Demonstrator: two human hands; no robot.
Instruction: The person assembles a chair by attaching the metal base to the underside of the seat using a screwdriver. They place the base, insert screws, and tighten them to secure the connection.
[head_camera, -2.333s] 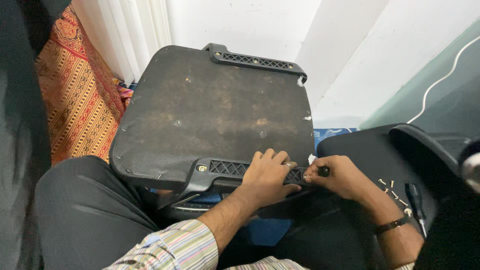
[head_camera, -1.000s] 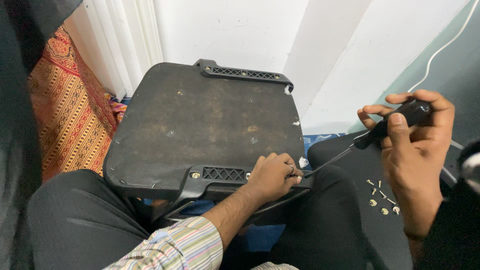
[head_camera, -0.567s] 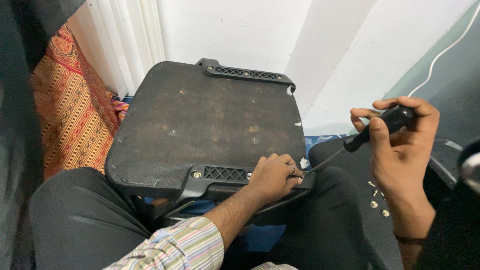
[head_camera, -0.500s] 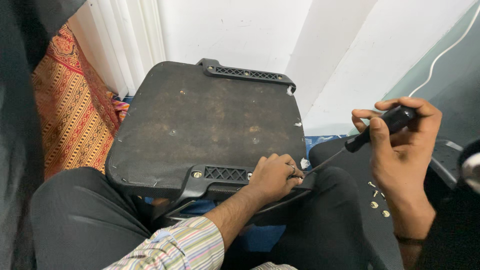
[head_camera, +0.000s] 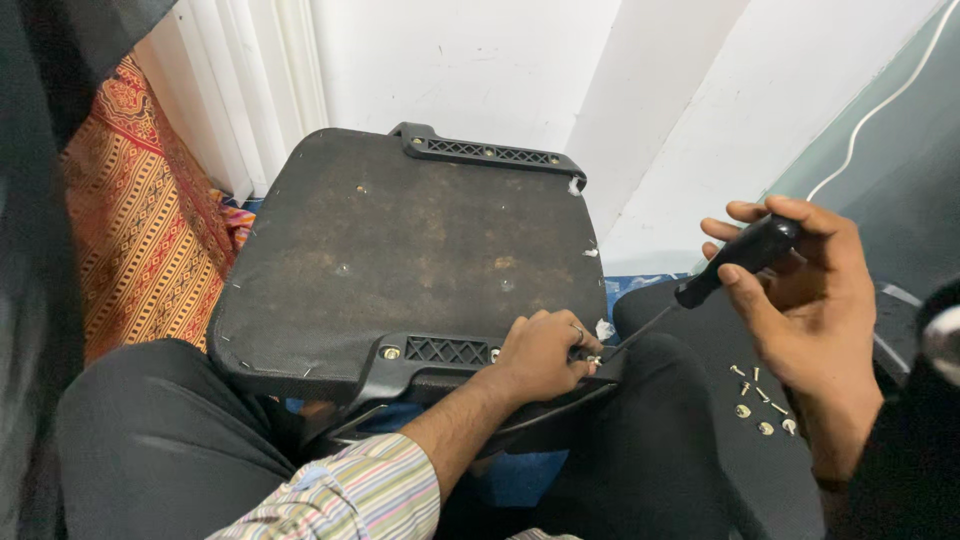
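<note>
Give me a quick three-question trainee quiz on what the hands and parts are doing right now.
1. True or false: the right hand holds a screwdriver.
2. Where does the left hand rest? A) on the near black bracket B) on the orange patterned cloth C) on the loose screws
3. What do the loose screws lie on?

Key: 1 true. 2 A. 3 A dark flat surface under the right hand, beside the seat panel.

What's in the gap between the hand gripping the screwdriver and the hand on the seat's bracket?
In the head view, only the screwdriver, its thin shaft slanting from the right hand to the left hand on the black bracket; beneath it, the person's dark trouser leg.
</note>
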